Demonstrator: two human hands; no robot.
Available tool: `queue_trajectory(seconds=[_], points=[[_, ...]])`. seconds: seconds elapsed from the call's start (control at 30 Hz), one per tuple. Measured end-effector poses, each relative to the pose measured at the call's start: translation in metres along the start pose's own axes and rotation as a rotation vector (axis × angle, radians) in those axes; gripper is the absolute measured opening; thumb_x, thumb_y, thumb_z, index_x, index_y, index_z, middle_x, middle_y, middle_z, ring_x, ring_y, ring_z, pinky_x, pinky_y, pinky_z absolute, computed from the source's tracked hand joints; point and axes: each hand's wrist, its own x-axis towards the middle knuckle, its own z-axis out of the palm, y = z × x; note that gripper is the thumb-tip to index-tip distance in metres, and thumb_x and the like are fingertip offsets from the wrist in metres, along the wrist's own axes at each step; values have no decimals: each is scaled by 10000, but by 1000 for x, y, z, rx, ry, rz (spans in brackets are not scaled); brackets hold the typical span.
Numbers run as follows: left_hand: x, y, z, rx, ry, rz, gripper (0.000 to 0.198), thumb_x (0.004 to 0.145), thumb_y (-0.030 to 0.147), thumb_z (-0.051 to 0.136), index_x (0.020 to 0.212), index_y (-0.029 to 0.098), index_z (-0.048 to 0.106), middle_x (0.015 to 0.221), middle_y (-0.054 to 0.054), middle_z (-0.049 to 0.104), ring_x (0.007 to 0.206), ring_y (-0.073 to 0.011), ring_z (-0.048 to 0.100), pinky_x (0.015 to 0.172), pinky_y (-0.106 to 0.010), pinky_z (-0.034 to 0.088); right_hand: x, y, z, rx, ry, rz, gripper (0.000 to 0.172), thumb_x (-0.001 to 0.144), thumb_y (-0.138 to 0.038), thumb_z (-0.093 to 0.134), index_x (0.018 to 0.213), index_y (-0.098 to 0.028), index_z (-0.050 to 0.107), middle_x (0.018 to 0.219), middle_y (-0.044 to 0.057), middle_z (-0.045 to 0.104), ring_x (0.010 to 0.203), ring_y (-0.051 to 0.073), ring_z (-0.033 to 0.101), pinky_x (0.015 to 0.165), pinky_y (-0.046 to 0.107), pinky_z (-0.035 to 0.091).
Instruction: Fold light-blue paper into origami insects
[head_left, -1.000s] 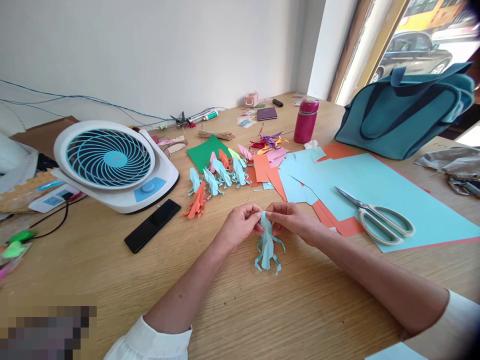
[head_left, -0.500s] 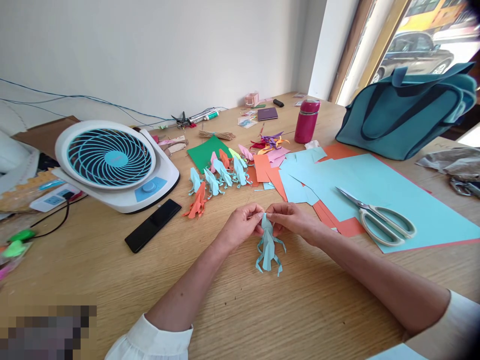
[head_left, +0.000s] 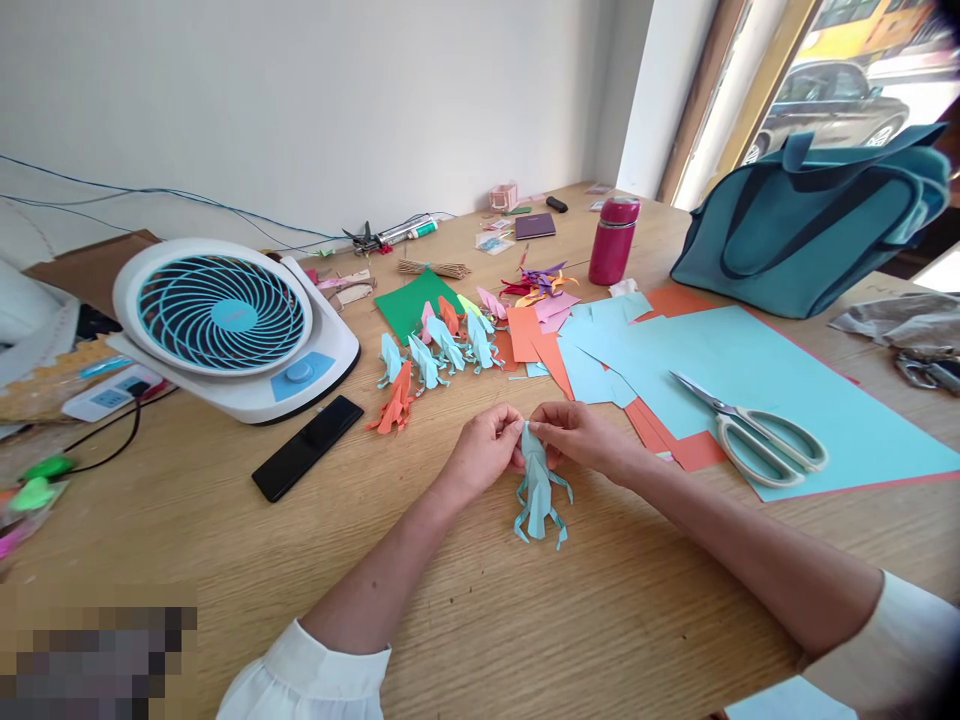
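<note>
Two hands, your left hand [head_left: 487,450] and right hand [head_left: 577,440], pinch one light-blue folded paper insect [head_left: 536,492]; one pair of white-handled scissors [head_left: 757,435] lies to the right.

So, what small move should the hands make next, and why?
Probably press the top end of the paper figure flat: the left hand and right hand both pinch it there, while its legs rest on the table.

Watching my head feed: left hand [head_left: 486,450] and right hand [head_left: 581,440] both pinching top of light blue paper figure [head_left: 537,490] on wooden table [head_left: 225,560]. Scissors [head_left: 757,435] on blue sheet [head_left: 750,365] right, fan [head_left: 232,325] and phone [head_left: 307,462] left.
</note>
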Motion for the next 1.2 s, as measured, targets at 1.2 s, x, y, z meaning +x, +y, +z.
queue_trajectory(seconds=[1.2], points=[[-20,14,-42,494,-169,-16,217,823,398,610,890,191,614,846,-11,669,710,-157,606,612,-256,428,-14,-4,-8,-501,151,-215,136,859,-230,520,857,-180,647,727,9,668,623,123,543,571,235,382]])
